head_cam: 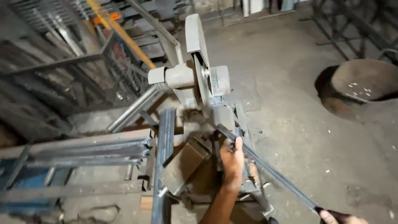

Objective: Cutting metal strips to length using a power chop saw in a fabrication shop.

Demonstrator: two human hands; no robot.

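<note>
A long thin metal bar (pixel 282 176) slants from the base of a grey cut-off saw (pixel 195 79) down to the lower right. My left hand (pixel 232 159) closes on the bar near the saw's clamp, thumb pointing up. At the bottom right edge, my right hand (pixel 340 217) grips the bar's near end and is partly cut off by the frame. The saw's disc and guard (pixel 195 37) are raised above the clamp area. The saw stands on the concrete floor.
A bundle of long steel bars (pixel 91 151) lies at the left, beside a flat steel strip (pixel 165 145) that runs toward me. Metal frames and rods (pixel 83 62) are piled at the back left. A round rusty basin (pixel 365 79) sits at the right.
</note>
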